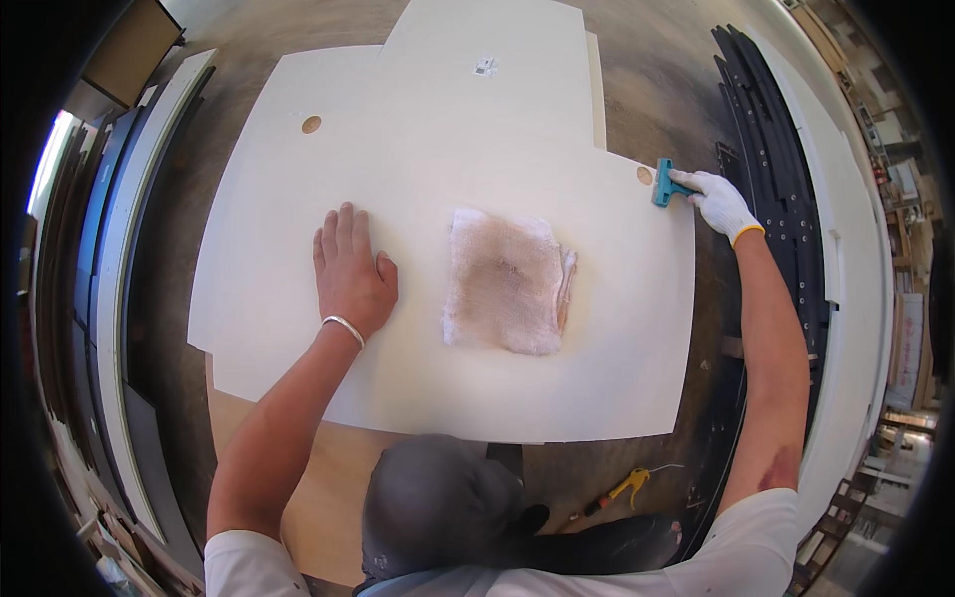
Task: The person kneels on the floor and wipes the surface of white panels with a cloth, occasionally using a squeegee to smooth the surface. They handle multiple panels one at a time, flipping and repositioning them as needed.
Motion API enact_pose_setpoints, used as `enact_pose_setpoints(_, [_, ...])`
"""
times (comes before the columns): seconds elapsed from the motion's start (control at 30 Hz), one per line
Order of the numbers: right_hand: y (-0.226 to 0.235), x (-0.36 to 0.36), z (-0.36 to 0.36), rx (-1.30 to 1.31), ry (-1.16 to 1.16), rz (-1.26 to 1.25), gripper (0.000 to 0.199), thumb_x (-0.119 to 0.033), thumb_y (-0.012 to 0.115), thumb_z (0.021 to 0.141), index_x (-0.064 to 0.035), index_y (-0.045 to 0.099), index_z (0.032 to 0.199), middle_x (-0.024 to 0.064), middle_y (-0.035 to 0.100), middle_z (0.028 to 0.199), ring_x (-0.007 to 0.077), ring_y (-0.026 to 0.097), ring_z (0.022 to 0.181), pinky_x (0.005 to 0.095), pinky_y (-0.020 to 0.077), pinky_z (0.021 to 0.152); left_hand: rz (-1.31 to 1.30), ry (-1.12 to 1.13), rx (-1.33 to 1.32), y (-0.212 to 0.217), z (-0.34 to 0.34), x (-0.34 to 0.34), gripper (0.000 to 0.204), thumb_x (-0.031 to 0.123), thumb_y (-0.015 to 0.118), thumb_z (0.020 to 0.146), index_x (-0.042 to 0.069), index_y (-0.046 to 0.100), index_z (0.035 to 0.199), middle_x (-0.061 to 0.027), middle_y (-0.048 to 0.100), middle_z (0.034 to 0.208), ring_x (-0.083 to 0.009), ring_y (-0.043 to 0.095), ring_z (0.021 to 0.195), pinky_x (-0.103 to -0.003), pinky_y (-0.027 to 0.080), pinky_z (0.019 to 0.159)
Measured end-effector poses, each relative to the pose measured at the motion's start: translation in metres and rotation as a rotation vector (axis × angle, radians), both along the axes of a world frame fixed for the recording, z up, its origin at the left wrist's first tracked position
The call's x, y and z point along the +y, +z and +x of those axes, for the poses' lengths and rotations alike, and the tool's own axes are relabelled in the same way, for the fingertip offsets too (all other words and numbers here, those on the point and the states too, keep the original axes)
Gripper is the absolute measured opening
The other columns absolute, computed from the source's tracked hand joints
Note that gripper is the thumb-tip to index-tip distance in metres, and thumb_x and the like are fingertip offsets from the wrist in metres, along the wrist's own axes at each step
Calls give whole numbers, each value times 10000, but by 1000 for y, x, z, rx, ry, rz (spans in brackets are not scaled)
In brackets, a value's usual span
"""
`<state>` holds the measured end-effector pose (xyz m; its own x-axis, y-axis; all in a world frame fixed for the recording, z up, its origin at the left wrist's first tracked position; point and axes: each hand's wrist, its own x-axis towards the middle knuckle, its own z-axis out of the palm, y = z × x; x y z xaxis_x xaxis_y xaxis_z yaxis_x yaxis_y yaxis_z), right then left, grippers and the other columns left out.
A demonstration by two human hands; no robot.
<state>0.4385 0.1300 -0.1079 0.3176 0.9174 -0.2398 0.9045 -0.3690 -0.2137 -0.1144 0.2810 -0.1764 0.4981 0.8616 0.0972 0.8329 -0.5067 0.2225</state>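
A large white panel (418,169) lies flat in front of me. My left hand (353,274), bare with a bracelet at the wrist, rests flat on its left part, fingers stretched out. Near the panel's right edge my right hand (718,199), in a white glove, is closed around the handle of a teal scraper (664,183). The scraper's head is beside a round brown hole (644,176); its blade edge is too small to make out. Between my hands a folded white cloth (505,279) with brown stains lies on the panel. Another round hole (311,124) shows at the upper left.
A small label (485,67) sits on the panel's far part. Long dark boards (771,169) are stacked at the right, and a long white board (124,229) stands among others at the left. Below the panel's near edge are a yellow air blow gun (627,488) and a wooden board (323,517).
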Motion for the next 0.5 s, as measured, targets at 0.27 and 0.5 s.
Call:
enact_pose_setpoints(0.27, [18, 93, -96, -143, 248, -59, 536, -10, 649, 927, -271, 687, 1393, 123, 710, 1181, 355, 663, 1082, 430, 531, 966, -41, 8, 15, 1, 0, 0, 636, 237, 488, 997, -54, 371, 1551, -221, 288, 1686, -403, 191, 1590, -525, 125, 1314])
enact_pose_setpoints(0.5, [14, 209, -217, -143, 352, -90, 556, 2, 581, 931, -266, 675, 1409, 120, 723, 1281, 369, 688, 1100, 402, 534, 997, -87, 7, -7, 5, -1, 1, 661, 230, 497, 992, -55, 355, 1572, -228, 256, 1701, -400, 170, 1600, -515, 104, 1318])
